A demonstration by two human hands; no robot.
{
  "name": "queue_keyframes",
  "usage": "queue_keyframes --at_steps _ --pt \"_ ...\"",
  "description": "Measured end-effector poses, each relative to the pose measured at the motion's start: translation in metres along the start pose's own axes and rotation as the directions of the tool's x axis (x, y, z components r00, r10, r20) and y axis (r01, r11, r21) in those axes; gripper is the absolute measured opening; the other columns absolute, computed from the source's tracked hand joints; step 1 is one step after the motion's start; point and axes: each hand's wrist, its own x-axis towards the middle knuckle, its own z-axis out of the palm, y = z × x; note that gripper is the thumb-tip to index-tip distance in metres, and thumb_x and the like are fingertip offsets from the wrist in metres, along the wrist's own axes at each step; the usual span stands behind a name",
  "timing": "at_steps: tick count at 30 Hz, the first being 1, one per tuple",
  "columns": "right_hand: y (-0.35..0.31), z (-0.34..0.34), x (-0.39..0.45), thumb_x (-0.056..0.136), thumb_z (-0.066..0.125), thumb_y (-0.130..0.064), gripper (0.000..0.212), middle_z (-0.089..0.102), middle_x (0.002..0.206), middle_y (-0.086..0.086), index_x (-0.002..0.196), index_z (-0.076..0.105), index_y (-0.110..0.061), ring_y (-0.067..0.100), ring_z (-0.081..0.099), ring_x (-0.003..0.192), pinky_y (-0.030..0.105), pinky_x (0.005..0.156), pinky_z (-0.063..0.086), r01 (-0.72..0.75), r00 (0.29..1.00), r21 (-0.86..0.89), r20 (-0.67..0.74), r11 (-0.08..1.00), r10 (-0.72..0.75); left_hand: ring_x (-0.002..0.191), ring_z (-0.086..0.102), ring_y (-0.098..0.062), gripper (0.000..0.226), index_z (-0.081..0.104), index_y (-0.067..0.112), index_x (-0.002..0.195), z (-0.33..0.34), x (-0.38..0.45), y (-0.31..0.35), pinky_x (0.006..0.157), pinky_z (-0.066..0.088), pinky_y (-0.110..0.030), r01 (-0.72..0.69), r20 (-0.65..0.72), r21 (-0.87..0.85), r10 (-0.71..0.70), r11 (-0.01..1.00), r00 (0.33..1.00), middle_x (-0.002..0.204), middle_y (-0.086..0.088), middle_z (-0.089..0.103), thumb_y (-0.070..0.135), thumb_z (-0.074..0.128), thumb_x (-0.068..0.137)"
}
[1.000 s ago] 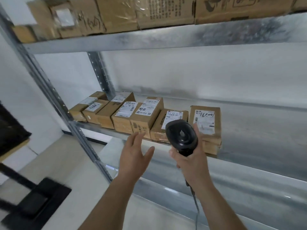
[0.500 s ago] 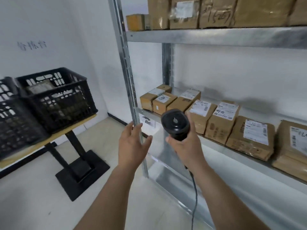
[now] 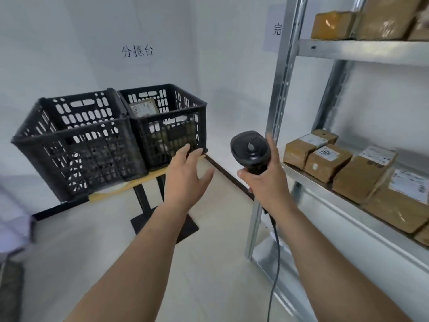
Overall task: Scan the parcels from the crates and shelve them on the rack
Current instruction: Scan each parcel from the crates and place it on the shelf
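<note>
Two black plastic crates stand side by side on a small wooden table: the left crate (image 3: 76,145) and the right crate (image 3: 171,129), which holds a brown parcel (image 3: 142,108) leaning inside. My left hand (image 3: 185,177) is stretched out empty, fingers straight, just in front of the right crate. My right hand (image 3: 267,180) grips a black corded barcode scanner (image 3: 250,149). The metal rack (image 3: 281,94) rises at the right, with several labelled brown parcels (image 3: 325,156) on its middle shelf.
More cardboard boxes (image 3: 334,25) sit on the rack's upper shelf. The table (image 3: 148,177) rests on a black pedestal base (image 3: 162,224). The scanner cable (image 3: 274,263) hangs down beside the rack post. Pale floor lies between the table and the rack.
The view has swung left from the rack's shelf to the crates. My left hand now reaches toward the right crate; my right hand keeps holding the scanner.
</note>
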Motion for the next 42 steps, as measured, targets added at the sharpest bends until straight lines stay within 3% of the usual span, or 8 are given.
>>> queue_keyframes --at_steps 4,8,12,16,22,28,34,42 --pt "-0.006 0.037 0.029 0.082 0.076 -0.014 0.102 0.045 0.122 -0.032 0.153 0.011 -0.047 0.018 0.061 0.115 0.048 0.086 0.058 0.023 0.997 -0.008 0.068 1.000 -0.022 0.143 0.026 -0.026 0.060 0.042 0.016 0.144 -0.011 0.025 -0.030 0.115 0.023 -0.040 0.027 -0.019 0.046 -0.027 0.999 0.999 0.155 -0.010 0.029 0.040 0.060 0.092" --pt "-0.007 0.072 0.068 0.084 0.076 -0.015 0.101 0.054 0.134 -0.017 0.154 0.010 -0.046 0.005 0.064 0.098 0.023 0.080 0.057 0.042 0.992 0.005 0.118 0.999 -0.042 0.142 0.026 -0.025 0.060 0.041 0.018 0.145 -0.017 0.060 -0.057 0.115 0.022 -0.039 0.053 -0.033 0.085 -0.050 0.995 0.998 0.155 -0.009 0.028 0.041 0.058 0.093" --pt "-0.007 0.107 0.122 0.081 0.077 -0.016 0.104 0.056 0.137 -0.012 0.153 0.009 -0.048 0.017 0.064 0.109 0.045 0.086 0.058 0.066 0.988 0.023 0.135 0.998 -0.068 0.142 0.026 -0.025 0.060 0.040 0.018 0.145 -0.019 0.114 -0.083 0.115 0.023 -0.039 0.035 -0.054 0.159 -0.027 0.987 0.998 0.154 -0.008 0.030 0.042 0.057 0.093" --pt "-0.007 0.133 0.191 0.080 0.078 -0.015 0.106 0.054 0.139 -0.014 0.154 0.008 -0.046 0.016 0.062 0.112 0.050 0.091 0.056 0.085 0.986 0.050 0.141 0.995 -0.091 0.141 0.027 -0.024 0.059 0.039 0.019 0.145 -0.013 0.189 -0.098 0.116 0.024 -0.041 -0.005 -0.058 0.219 0.018 0.976 0.998 0.153 -0.007 0.032 0.043 0.054 0.094" --pt "-0.014 0.152 0.307 0.083 0.076 -0.013 0.104 0.053 0.137 -0.012 0.155 0.007 -0.044 0.007 0.063 0.089 0.035 0.078 0.059 0.110 0.979 0.093 0.162 0.990 -0.124 0.141 0.028 -0.024 0.060 0.038 0.019 0.146 -0.003 0.310 -0.112 0.117 0.024 -0.041 -0.039 -0.058 0.262 0.056 0.964 0.997 0.154 -0.005 0.031 0.042 0.055 0.094" --pt "-0.011 0.174 0.400 0.083 0.075 -0.011 0.103 0.044 0.102 -0.029 0.155 0.009 -0.041 0.010 0.060 0.069 0.020 0.051 0.049 0.105 0.973 0.077 0.198 0.991 -0.119 0.141 0.027 -0.025 0.062 0.036 0.020 0.147 0.010 0.395 -0.129 0.116 0.019 -0.043 -0.040 -0.054 0.329 0.061 0.943 0.997 0.154 -0.005 0.030 0.043 0.055 0.093" --pt "-0.009 0.216 0.454 0.083 0.075 -0.012 0.103 0.050 0.120 -0.013 0.155 0.008 -0.042 0.015 0.064 0.076 0.041 0.075 0.060 0.119 0.954 0.045 0.273 0.992 -0.127 0.139 0.030 -0.025 0.061 0.035 0.020 0.148 0.018 0.443 -0.170 0.115 0.021 -0.041 -0.017 -0.016 0.390 0.025 0.921 1.000 0.152 -0.005 0.032 0.042 0.054 0.095" --pt "-0.024 0.275 0.531 0.085 0.071 -0.006 0.102 0.045 0.145 0.002 0.157 0.007 -0.039 0.009 0.056 0.058 0.018 0.047 0.047 0.092 0.931 0.087 0.347 0.992 -0.117 0.140 0.029 -0.024 0.059 0.032 0.021 0.148 0.019 0.517 -0.217 0.116 0.022 -0.042 0.017 -0.004 0.423 -0.017 0.906 1.000 0.153 -0.005 0.032 0.040 0.052 0.096"
